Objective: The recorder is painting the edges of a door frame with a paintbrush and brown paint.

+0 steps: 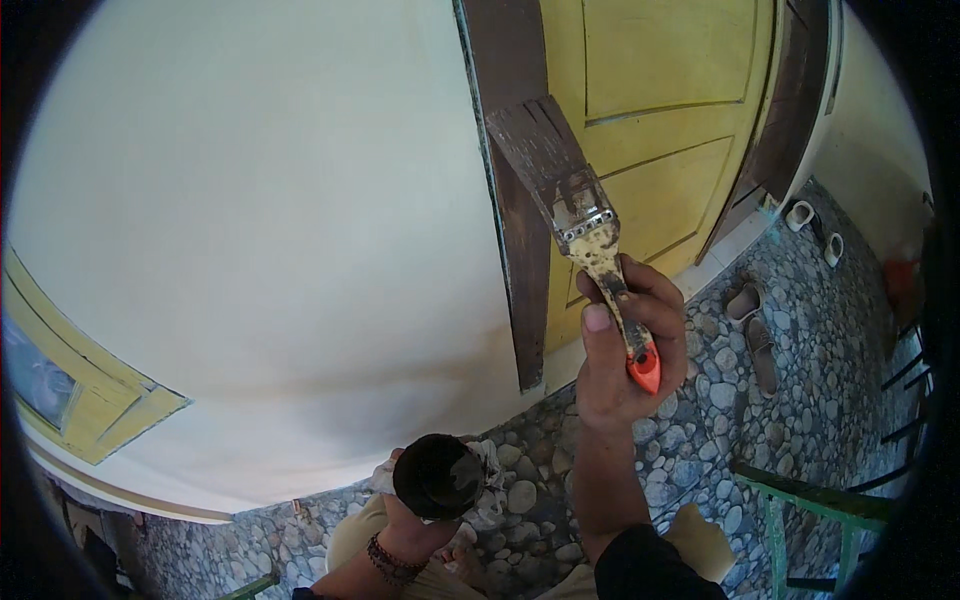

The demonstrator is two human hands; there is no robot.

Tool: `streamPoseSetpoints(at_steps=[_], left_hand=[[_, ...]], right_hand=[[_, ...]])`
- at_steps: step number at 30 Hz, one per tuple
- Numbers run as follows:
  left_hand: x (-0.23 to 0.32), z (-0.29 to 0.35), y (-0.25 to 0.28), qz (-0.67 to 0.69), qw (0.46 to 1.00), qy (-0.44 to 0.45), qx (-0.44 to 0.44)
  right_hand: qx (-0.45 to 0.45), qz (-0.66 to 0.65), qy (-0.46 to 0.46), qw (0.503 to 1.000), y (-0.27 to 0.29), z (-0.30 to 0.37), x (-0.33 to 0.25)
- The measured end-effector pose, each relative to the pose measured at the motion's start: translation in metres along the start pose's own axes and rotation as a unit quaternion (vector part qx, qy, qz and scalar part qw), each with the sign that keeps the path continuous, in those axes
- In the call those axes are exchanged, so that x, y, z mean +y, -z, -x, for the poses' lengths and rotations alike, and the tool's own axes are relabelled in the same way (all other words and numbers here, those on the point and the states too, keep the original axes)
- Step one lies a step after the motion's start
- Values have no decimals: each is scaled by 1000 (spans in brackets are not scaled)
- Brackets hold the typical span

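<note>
My right hand (635, 340) is closed round the handle of a wide paintbrush (598, 245), cream with an orange tip and spattered with paint. Its brown-coated bristles point up and left, overlapping the brown door frame (508, 60) in the picture; whether they touch it I cannot tell. Low in front of me, my left hand (410, 525) grips a dark round paint container (438, 478) from its near left side. Dark, shiny contents show inside. A crumpled whitish cloth (488, 480) lies against the container, and part of the left hand's fingers is hidden behind it.
A white wall (270, 200) fills the left, with a yellow-framed window (110, 410) low on it. Right of the frame is a yellow panelled door (665, 70). Brown shoes (760, 355) and white footwear (800, 215) stand on the pebbled floor (700, 430). A green railing (815, 495) is at lower right.
</note>
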State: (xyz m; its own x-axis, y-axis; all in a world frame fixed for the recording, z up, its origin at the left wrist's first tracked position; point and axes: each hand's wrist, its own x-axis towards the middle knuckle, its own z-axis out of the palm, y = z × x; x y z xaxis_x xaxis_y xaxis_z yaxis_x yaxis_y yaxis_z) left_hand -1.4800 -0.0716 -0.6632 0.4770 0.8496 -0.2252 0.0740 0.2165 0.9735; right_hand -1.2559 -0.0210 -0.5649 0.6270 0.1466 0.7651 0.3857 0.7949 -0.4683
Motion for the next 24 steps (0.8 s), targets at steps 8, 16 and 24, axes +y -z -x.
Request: streamPoseSetpoints(at_steps=[8,16,24], left_hand=[[0,4,0,218,975,38,3],[5,3,-2,398,914,78,12],[10,5,-1,-160,986,-43,-5]], right_hand=[[-41,-3,42,998,5,-3,-5],[-17,-8,10,1000,-3,1,-2],[-7,10,-4,1000,-2,5,-2]])
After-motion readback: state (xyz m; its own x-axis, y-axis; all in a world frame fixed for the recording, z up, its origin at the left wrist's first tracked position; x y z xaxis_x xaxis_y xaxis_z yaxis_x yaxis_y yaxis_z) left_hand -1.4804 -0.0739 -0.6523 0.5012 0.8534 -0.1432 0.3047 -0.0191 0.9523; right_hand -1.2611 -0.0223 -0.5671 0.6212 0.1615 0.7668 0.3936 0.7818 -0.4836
